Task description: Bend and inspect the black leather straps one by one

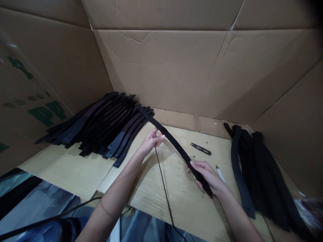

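Note:
A long, slightly curved black strip (176, 145) slants across the middle of the table, held up by both hands. My left hand (153, 139) pinches it near its middle, thumb and fingers closed at its edge. Nearer to me, my right hand (205, 173) grips the strip close to its lower end, with fingers wrapped beneath. The strip's far end reaches over a pile of similar dark strips (101, 117) at the left. A thin black cord (164, 185) runs from near my left hand down toward the table's front edge.
Black thread snips (201, 149) lie beyond my right hand. A white pointed item (221, 175) is partly hidden behind that hand. More black strips (252, 168) are heaped at the right. Cardboard walls (166, 67) enclose the wooden table (176, 201) at the back and sides.

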Available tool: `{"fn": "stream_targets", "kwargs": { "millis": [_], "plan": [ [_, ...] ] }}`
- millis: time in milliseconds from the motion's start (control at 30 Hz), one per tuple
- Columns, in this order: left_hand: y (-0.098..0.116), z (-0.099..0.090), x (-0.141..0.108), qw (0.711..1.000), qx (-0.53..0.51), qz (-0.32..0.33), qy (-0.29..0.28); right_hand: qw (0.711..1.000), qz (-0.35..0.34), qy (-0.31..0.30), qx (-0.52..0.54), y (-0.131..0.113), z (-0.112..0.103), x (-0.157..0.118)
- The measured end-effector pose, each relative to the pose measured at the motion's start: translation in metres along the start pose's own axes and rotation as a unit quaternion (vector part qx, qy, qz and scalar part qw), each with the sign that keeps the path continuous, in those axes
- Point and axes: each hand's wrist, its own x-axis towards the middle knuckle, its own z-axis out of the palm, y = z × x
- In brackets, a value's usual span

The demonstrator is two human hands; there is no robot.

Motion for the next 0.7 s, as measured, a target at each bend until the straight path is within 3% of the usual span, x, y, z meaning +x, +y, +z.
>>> {"fn": "stream_targets", "kwargs": {
  "millis": [100, 200, 267, 400, 500, 700],
  "plan": [
    [0.001, -0.001, -0.001, 1.0, 0.008, 0.011, -0.004, 0.996, 0.022, -0.072, 0.04, -0.004, 0.001, -0.004],
    [-0.001, -0.001, 0.0, 0.998, 0.026, 0.039, 0.049, 0.991, 0.014, -0.125, 0.049, -0.006, 0.003, -0.008],
    [-0.002, -0.001, 0.001, 0.994, 0.042, 0.049, 0.089, 0.992, 0.0, -0.128, 0.02, -0.007, 0.003, -0.009],
    [-0.002, 0.0, 0.002, 0.988, 0.071, 0.042, 0.128, 0.988, -0.068, -0.048, -0.133, -0.003, 0.0, -0.004],
    [0.0, 0.0, 0.002, 0.99, 0.062, 0.034, 0.123, 0.955, -0.148, 0.048, -0.253, -0.001, -0.003, 0.001],
    [0.001, -0.001, 0.004, 0.994, 0.035, 0.015, 0.1, 0.921, -0.189, 0.113, -0.321, -0.005, -0.006, 0.004]
  ]
}}
